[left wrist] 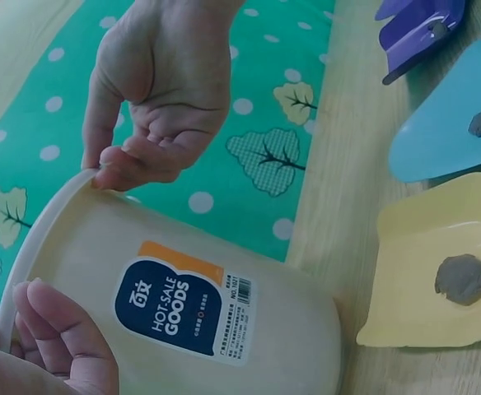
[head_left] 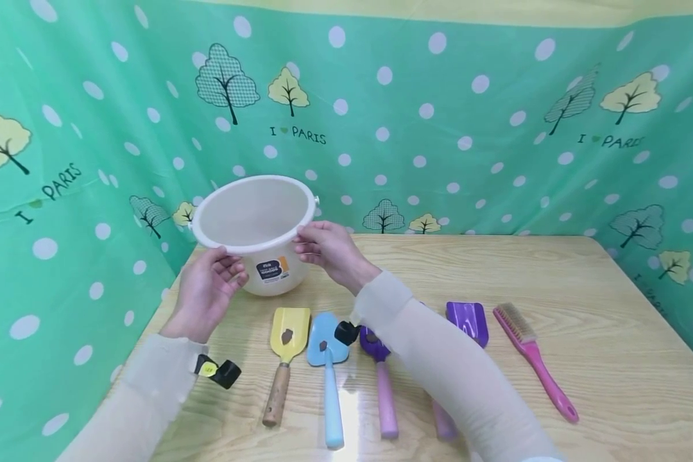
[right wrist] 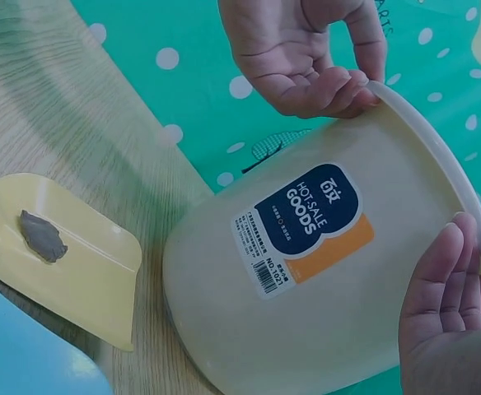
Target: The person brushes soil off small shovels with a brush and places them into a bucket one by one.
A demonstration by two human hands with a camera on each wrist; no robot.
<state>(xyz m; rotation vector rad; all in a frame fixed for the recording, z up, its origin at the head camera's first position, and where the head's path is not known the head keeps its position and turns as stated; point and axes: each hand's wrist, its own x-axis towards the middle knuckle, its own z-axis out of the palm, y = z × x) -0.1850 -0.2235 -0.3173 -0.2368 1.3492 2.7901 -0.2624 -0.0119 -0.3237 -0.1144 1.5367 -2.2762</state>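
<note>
Bucket (head_left: pixel 254 221) before me: plastic, smooth, faint sheen. Label (left wrist: pixel 170 309): smooth, printed; paper or film, I cannot tell. Yellow shovel (head_left: pixel 290 352): glossy blade, wood-look handle (head_left: pixel 276 401). Blue shovel (head_left: pixel 332 388): smooth, glossy. Purple shovel (head_left: pixel 470 316): glossy. Brown lump (left wrist: pixel 463 280): matt, rough. Brush (head_left: pixel 545 378): glossy plastic, coarse bristles (head_left: pixel 515 318). Desk (head_left: pixel 624 333): wood-grained, polished. Curtain (head_left: pixel 393 160): smooth, cloth-like. My sleeves (head_left: pixel 456 366): matt cloth.

Bucket (head_left: pixel 260 218): on the table (head_left: pixel 624 308), back left, before the curtain (head_left: pixel 456 122)
Left hand (head_left: pixel 210 289): at the bucket's left front
Right hand (head_left: pixel 335 253): at its right front
Shovels (head_left: pixel 328 357): four in a row before the bucket, running rightward
Lumps (head_left: pixel 287 335): on the three leftmost shovels
Brush (head_left: pixel 528 350): right of the shovels
</note>
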